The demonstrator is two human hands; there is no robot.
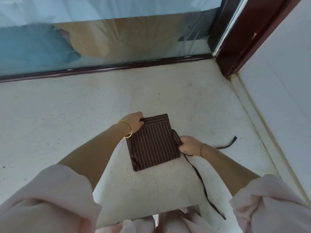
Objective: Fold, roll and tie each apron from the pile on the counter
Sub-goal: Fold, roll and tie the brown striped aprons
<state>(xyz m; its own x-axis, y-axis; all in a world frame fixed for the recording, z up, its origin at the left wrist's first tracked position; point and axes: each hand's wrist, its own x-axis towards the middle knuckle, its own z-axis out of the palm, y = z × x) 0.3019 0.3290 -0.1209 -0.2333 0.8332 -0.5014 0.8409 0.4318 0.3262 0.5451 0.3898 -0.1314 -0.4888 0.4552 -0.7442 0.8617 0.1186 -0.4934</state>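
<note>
A brown apron (153, 142) with thin white stripes lies folded into a flat square on the pale stone counter (67, 115). My left hand (134, 123) grips its far left corner, fingers curled over the edge. My right hand (188, 146) holds the apron's right edge, where the dark tie straps gather. One tie strap (203, 184) trails from that hand toward the near counter edge. Another strap end (230, 142) lies out to the right behind my wrist.
A glass pane (101, 44) in a dark red frame closes off the back of the counter. A dark red post (249, 31) and a white wall (277, 98) bound it on the right. The counter's near edge runs just in front of my body.
</note>
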